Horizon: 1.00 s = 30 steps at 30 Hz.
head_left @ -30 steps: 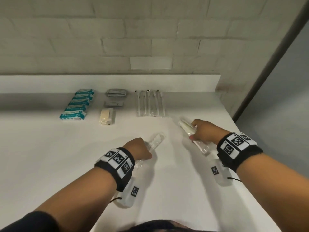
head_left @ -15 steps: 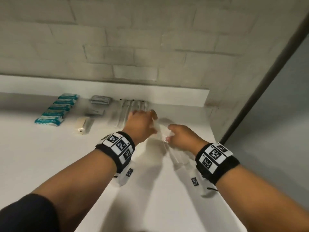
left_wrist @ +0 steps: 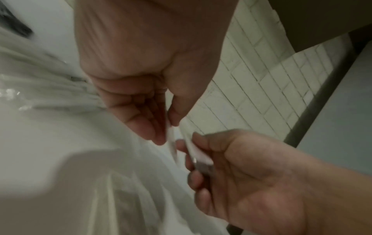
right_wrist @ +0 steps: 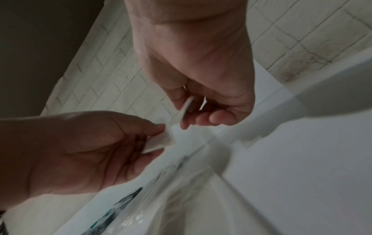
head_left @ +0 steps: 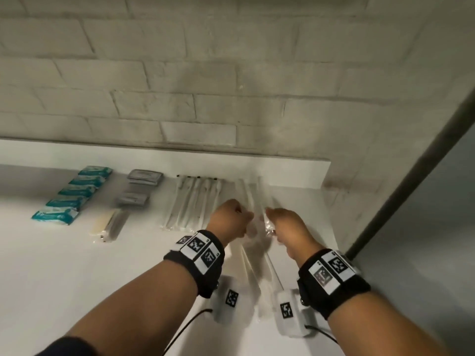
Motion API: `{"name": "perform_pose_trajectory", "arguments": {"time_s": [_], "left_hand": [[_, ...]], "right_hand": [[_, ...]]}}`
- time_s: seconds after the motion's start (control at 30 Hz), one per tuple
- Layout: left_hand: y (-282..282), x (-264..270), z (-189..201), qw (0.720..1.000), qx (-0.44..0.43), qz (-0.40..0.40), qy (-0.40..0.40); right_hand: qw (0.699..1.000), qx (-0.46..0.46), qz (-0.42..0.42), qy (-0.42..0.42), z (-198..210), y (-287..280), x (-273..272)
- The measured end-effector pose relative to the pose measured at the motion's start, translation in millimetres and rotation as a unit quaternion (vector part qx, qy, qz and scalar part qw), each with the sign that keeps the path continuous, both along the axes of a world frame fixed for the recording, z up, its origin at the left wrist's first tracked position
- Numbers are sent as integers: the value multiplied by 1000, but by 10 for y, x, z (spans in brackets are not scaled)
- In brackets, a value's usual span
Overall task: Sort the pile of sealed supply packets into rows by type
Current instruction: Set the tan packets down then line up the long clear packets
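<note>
Both hands hover side by side over the back right of the white table (head_left: 64, 265), each pinching a long clear sealed packet. My left hand (head_left: 232, 219) pinches one clear packet (left_wrist: 171, 143) between thumb and fingers. My right hand (head_left: 284, 222) pinches another clear packet (right_wrist: 186, 109) the same way. The two packets (head_left: 253, 201) blur together in the head view, pointing toward the wall. Sorted rows lie to the left: teal packets (head_left: 73, 195), grey packets (head_left: 138, 187) with a beige packet (head_left: 105, 224) in front, and long swab packets (head_left: 192, 201).
A white ledge (head_left: 164, 160) runs along the brick wall behind the rows. The table's right edge (head_left: 336, 242) ends close beside my right hand, with a dark post (head_left: 411, 176) and grey floor beyond.
Both hands carried their clear packets from the middle of the table up toward the back right, beside the swab row, and drew close together. The head view tilted and moved nearer.
</note>
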State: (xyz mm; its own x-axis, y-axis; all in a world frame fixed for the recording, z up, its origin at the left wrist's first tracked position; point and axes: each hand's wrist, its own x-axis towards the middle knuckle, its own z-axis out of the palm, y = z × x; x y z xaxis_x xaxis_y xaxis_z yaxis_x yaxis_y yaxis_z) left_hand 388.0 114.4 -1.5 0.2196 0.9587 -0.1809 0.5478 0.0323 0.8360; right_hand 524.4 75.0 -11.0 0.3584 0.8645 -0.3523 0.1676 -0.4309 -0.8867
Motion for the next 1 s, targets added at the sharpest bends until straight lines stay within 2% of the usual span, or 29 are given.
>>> {"name": "perform_pose_trajectory", "arguments": {"time_s": [0.1,0.17,0.23,0.3,0.4,0.53,0.63,0.67,0.7,0.8,0.83,0.93,1.0], "left_hand": [[191,-31,30,995,51,-6,84],[294,-27,24,979,96,-30,176],[376,3,-21,958,110,-74,254],[411,47,-78,942,98,-119,297],[436,64,-184,928,78,-164,327],[431,-44,-269,893,131,-235,360],[458,-100,-308,903,105,-245,338],[476,-102,-316,896,104,-258,345],[476,-92,-303,895,97,-263,347],[452,-56,-282,864,125,-288,394],[425,-43,-280,867,137,-271,395],[361,-4,-301,913,130,-151,355],[348,60,-280,929,105,-91,343]], "right_hand": [[1000,-3,20,-12,-53,102,87],[998,-8,30,-54,-77,175,122],[987,-7,38,-155,-56,230,138],[963,-3,74,-261,-7,262,124],[920,-17,189,-344,35,301,73],[875,-11,241,-419,27,338,230],[809,-65,366,-456,-30,323,268],[792,-80,387,-465,-51,319,246],[784,-87,396,-471,-69,322,229],[778,-97,395,-479,-83,359,199],[776,-100,397,-480,-79,362,199],[778,-105,398,-475,-62,371,187],[779,-98,398,-475,-61,357,178]]}}
